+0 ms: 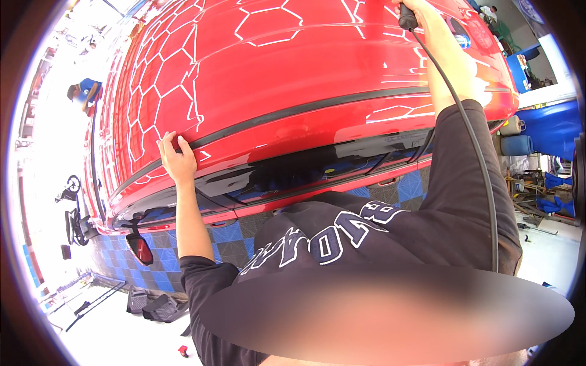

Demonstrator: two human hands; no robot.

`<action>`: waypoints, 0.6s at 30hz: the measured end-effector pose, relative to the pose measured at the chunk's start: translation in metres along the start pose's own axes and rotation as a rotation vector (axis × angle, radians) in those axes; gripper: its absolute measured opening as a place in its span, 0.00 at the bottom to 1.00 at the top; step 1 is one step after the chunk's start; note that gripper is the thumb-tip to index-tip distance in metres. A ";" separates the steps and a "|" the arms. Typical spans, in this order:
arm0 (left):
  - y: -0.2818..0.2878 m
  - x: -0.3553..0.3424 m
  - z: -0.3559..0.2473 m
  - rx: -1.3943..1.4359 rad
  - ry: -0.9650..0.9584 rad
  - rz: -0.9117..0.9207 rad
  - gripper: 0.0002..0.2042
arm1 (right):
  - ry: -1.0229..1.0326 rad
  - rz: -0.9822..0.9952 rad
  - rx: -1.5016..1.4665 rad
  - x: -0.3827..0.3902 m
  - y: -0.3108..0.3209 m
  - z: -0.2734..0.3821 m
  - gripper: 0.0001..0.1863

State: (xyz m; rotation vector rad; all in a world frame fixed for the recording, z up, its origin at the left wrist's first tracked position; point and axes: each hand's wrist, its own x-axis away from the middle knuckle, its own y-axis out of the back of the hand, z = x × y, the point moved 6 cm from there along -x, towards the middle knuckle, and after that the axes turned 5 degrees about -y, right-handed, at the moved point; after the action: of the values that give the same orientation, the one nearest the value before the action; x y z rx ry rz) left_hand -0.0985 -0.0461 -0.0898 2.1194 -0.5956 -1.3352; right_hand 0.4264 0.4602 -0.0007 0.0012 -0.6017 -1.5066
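A red car roof [287, 67] with a white hexagon line pattern fills the upper view, with a black trim strip [293, 113] running along its edge. My left hand [177, 160] rests on that edge, fingers curled over the strip, holding nothing. My right hand [414, 11] reaches far across the roof and grips a black tool handle [407, 19]. A black cable [470, 134] trails from it back along my right arm. My dark printed shirt [342, 238] covers the lower middle.
Blue and grey floor tiles [165, 256] lie beside the car, with its side mirror [140, 247] hanging over them. A person in blue [85, 94] stands at the far left. Blue barrels [549, 125] and clutter stand at the right; floor mats [155, 305] lie lower left.
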 end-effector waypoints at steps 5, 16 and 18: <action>-0.003 0.001 0.004 -0.005 0.005 0.019 0.11 | 0.011 0.003 0.004 -0.004 -0.003 0.007 0.09; -0.004 -0.003 0.003 -0.001 0.004 0.039 0.12 | 0.014 0.013 0.014 -0.015 -0.017 0.016 0.09; -0.003 -0.004 0.003 -0.003 0.013 0.040 0.12 | 0.017 0.019 0.017 -0.017 -0.023 0.019 0.09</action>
State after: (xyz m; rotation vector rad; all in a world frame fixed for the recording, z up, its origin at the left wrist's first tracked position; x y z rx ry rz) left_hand -0.1023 -0.0419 -0.0904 2.1011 -0.6264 -1.2983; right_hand 0.3992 0.4809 0.0009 0.0218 -0.5993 -1.4810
